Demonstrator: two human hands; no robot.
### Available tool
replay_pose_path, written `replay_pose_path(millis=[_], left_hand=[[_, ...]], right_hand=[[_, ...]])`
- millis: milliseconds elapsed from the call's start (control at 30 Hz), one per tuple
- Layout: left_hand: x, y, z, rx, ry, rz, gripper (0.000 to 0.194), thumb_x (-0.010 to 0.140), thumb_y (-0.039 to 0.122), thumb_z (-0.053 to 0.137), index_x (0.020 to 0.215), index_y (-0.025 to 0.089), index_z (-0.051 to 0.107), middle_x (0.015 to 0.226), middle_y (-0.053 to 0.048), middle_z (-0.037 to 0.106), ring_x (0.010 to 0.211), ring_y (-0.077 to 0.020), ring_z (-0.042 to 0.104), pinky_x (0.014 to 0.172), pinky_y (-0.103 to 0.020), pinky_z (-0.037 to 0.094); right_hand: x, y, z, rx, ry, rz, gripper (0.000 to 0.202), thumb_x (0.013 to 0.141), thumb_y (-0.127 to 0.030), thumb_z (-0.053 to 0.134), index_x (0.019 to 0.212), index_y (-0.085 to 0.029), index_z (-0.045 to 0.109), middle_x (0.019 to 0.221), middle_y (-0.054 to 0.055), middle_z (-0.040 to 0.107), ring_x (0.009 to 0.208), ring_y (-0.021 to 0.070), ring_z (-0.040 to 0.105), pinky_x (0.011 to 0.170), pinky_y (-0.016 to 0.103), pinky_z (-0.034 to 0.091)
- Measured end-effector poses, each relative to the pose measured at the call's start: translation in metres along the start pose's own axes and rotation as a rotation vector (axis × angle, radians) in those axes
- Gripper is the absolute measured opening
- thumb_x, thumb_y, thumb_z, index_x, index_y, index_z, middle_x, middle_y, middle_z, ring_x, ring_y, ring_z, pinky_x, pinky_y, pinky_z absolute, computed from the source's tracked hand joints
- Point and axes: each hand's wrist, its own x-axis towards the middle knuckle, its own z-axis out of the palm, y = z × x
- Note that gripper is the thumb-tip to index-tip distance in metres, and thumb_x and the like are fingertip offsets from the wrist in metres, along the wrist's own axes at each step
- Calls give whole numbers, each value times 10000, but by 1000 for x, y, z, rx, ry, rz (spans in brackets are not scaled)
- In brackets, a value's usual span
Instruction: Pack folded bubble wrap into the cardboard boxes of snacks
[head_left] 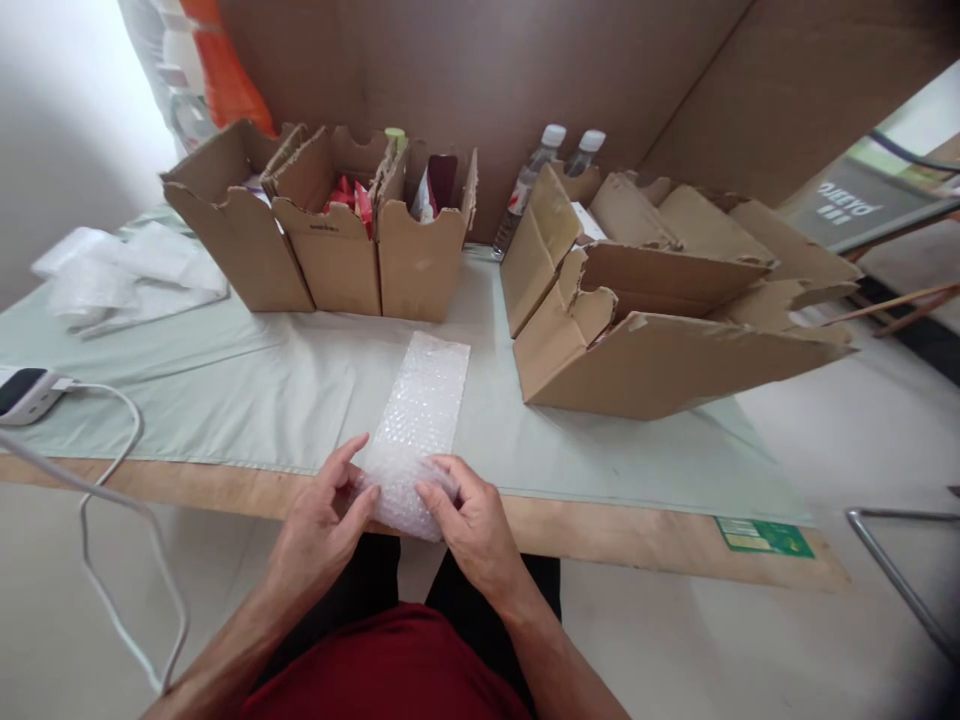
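The bubble wrap (pixel 421 405) seems to be in rolling or folding at the front edge of the desk (pixel 585 524), its strip lying flat behind. The right hand (pixel 476 520) pinches the gathered part; the left hand (pixel 319 520) is half open against it, grip unclear. Another turn would call for even pressure from both sides.

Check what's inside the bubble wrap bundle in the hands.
Only cloudy plastic layers show on the bubble wrap bundle. Those layers, plus the fingers of the left hand and right hand, cover the inside, so I can't tell whether it holds anything.
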Motion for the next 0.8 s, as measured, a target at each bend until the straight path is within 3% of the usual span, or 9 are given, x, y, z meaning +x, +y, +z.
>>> replay_pose_path(millis=[100, 200, 333, 433, 500, 600, 667, 733, 800], left_hand=[[8, 1, 6, 86, 40, 42, 572, 932, 377, 555, 1467, 197, 462, 834, 17, 604, 767, -166, 612, 798, -346, 510], [12, 2, 4, 170, 23, 65, 575, 955, 350, 518, 1499, 196, 415, 838, 13, 616, 765, -169, 617, 792, -354, 506], [17, -4, 6, 238, 12, 102, 560, 970, 366, 498, 1497, 200, 409, 842, 4, 643, 743, -172, 631, 770, -361, 527], [20, -15, 8, 279, 26, 197, 529, 981, 384, 488, 1475, 206, 428, 817, 9, 637, 698, -172, 639, 728, -347, 560], [20, -21, 5, 352, 77, 281, 510, 988, 416, 501, 1460, 227, 452, 911, -29, 662, 728, -187, 659, 704, -347, 581], [13, -26, -7, 476, 125, 500, 512, 953, 455, 579, 1433, 291, 508, 1253, -122, 653, 1047, -290, 690, 827, -423, 610], [8, -31, -17, 499, 49, 655, 532, 930, 416, 610, 1446, 335, 511, 1388, -117, 625, 1249, -340, 628, 964, -474, 584], [4, -36, -22, 471, -51, 713, 548, 933, 355, 601, 1468, 369, 489, 1368, -81, 670, 1242, -311, 655, 996, -440, 581], [3, -38, -21, 431, -69, 651, 506, 947, 342, 591, 1446, 374, 510, 1261, -51, 735, 1110, -268, 727, 910, -375, 617]], right_hand=[[-2, 9, -2, -146, 267, -103, 381, 967, -360, 632, 1311, -202, 594, 1048, 67, 731, 893, 206, 688, 785, 326, 549], [-18, 14, -5, -351, 424, -341, 337, 966, -263, 618, 1299, -218, 588, 1200, 117, 703, 1084, 261, 670, 927, 418, 547], [-38, 11, 2, -530, 266, -531, 368, 914, -188, 617, 1282, -204, 600, 1325, 146, 669, 1239, 305, 614, 998, 481, 515], [-36, 10, 12, -621, 163, -517, 389, 897, -209, 634, 1285, -197, 610, 1394, 147, 649, 1295, 320, 585, 1017, 507, 492], [-30, 12, 15, -629, 148, -496, 305, 911, -186, 620, 1213, -219, 644, 1345, 107, 688, 1275, 292, 601, 1005, 475, 488], [-23, 15, 14, -558, 200, -508, 204, 936, -149, 562, 1086, -234, 672, 1181, 50, 759, 1158, 242, 660, 931, 406, 493], [-22, 14, 11, -476, 235, -520, 202, 949, -155, 519, 1054, -227, 676, 1044, 35, 782, 1012, 214, 699, 853, 369, 502], [-21, 11, 7, -398, 227, -479, 213, 967, -174, 497, 1045, -225, 688, 926, 17, 781, 860, 187, 706, 784, 337, 511], [-20, 8, 3, -325, 197, -388, 204, 981, -196, 520, 1049, -232, 708, 903, 6, 785, 799, 176, 705, 761, 316, 529]])
